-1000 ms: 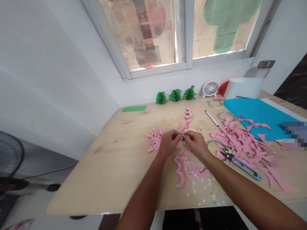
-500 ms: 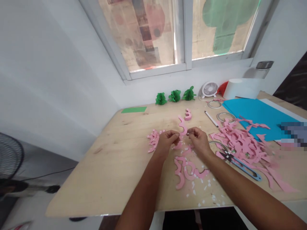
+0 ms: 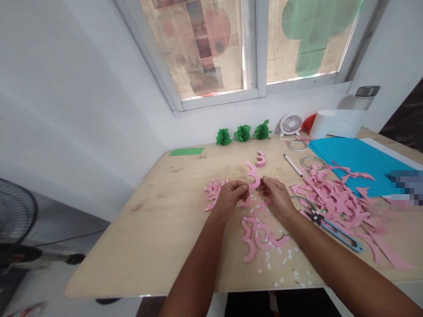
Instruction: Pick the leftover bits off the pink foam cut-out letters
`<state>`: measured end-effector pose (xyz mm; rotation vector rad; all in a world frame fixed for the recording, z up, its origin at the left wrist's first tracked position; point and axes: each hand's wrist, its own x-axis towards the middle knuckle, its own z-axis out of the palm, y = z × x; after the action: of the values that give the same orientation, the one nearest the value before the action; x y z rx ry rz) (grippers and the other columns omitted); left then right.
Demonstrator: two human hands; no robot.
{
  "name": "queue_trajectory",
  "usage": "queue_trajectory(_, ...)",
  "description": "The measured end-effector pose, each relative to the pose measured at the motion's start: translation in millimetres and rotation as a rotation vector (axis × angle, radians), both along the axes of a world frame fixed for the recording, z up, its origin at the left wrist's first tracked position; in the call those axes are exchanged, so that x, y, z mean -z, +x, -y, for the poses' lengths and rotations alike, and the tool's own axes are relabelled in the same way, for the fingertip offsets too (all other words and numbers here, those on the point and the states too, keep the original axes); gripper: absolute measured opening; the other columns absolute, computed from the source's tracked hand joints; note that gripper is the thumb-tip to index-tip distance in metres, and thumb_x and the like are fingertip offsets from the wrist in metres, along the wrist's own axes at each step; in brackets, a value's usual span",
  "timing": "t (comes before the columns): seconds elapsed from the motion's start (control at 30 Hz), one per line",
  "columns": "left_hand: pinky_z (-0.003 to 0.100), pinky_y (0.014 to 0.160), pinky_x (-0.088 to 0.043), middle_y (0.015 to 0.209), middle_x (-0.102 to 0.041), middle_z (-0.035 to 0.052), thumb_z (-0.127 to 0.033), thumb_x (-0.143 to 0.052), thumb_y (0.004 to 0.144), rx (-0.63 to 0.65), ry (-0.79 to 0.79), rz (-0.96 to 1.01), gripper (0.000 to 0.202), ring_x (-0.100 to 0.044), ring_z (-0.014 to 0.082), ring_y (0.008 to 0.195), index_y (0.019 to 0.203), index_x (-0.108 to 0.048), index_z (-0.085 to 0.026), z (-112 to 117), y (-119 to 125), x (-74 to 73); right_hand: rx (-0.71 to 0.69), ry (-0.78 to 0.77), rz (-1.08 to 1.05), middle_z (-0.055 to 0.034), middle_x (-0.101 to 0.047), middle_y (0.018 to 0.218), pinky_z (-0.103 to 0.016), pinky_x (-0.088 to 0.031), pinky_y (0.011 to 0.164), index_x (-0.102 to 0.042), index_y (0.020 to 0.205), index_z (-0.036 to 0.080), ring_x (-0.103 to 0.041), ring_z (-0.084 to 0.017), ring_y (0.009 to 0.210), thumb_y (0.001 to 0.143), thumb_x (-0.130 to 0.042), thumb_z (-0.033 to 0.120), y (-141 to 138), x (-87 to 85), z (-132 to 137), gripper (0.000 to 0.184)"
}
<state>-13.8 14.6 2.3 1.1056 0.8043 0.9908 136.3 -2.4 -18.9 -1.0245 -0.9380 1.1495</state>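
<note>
Between my hands stands a curved pink paper strip [image 3: 253, 175], its lower end near the fingertips of my right hand [image 3: 276, 197], which seems to pinch it. My left hand [image 3: 229, 198] is curled close beside the strip, and its fingers hide whatever they may hold. A small pink curl [image 3: 261, 159] lies just beyond the strip on the wooden table [image 3: 139, 246]. Nearer me lies a wavy pink strip [image 3: 254, 235], with a small heap of pink scraps [image 3: 212, 194] to the left of my left hand. White specks dot the wood around them.
A large pile of pink cut strips [image 3: 337, 198] covers blue-handled snips [image 3: 333, 235] and a blue sheet [image 3: 360, 163] on the right. Along the back stand several green paper balls [image 3: 243, 133], a small fan [image 3: 291, 124], tape rolls [image 3: 297, 145] and a marker [image 3: 293, 165].
The long wavy strip held up a second ago is now a separate small curl on the table and a shorter strip. My hands have moved slightly apart.
</note>
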Motion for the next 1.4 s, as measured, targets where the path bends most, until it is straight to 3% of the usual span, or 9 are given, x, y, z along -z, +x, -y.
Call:
queue_trajectory(0.13,0.022,0.050,-0.036,0.054,-0.056,-0.0002,-0.031,-0.069,0.064,0.008,0.016,-0.016,0.021,-0.048,0.0080,0.050,0.066,-0.060,-0.012,-0.1,-0.2,1.6,-0.107,0.009,0.008,0.0005,-0.056,0.052,-0.023,-0.032,0.048,-0.058,0.055,0.017,-0.043,-0.010,0.047,0.070,-0.065,0.038,-2.0,-3.9,2.3,0.027)
queue_trajectory(0.4,0.022,0.049,-0.036,0.058,-0.058,0.0018,-0.034,-0.068,0.064,-0.010,-0.026,0.010,0.023,-0.050,0.0088,0.051,0.069,-0.062,-0.012,-0.5,-0.6,0.6,-0.078,0.027,0.033,0.0015,-0.055,0.053,-0.022,-0.030,0.049,-0.056,0.055,0.017,-0.042,-0.009,0.048,0.072,-0.064,0.032,-1.6,-4.6,2.8,0.024)
queue_trajectory(0.83,0.022,0.048,-0.037,0.050,-0.056,-0.0005,-0.030,-0.066,0.063,-0.082,0.083,-0.147,0.019,-0.047,0.0081,0.046,0.063,-0.061,-0.012,1.8,3.4,-1.3,-0.119,-0.001,0.003,0.0004,-0.059,0.056,-0.023,-0.032,0.049,-0.060,0.061,0.017,-0.044,-0.009,0.049,0.071,-0.065,0.036,-2.1,-2.5,3.2,0.022)
queue_trajectory(1.1,0.021,0.047,-0.035,0.050,-0.055,-0.0020,-0.028,-0.063,0.064,-0.155,0.185,-0.258,0.015,-0.045,0.0075,0.045,0.063,-0.060,-0.014,0.9,8.1,7.4,-0.018,-0.010,0.196,0.0002,-0.058,0.054,-0.022,-0.029,0.045,-0.059,0.060,0.017,-0.044,-0.010,0.046,0.069,-0.063,0.041,-1.5,0.9,0.8,0.026)
queue_trajectory(1.4,0.021,0.048,-0.037,0.053,-0.058,-0.0002,-0.026,-0.061,0.065,-0.091,0.131,-0.190,0.014,-0.048,0.0084,0.047,0.069,-0.062,-0.013,3.6,8.3,-0.8,-0.007,0.012,0.268,0.0010,-0.058,0.053,-0.022,-0.030,0.045,-0.059,0.058,0.017,-0.044,-0.010,0.046,0.071,-0.061,0.036,-1.2,3.4,-0.8,0.023)
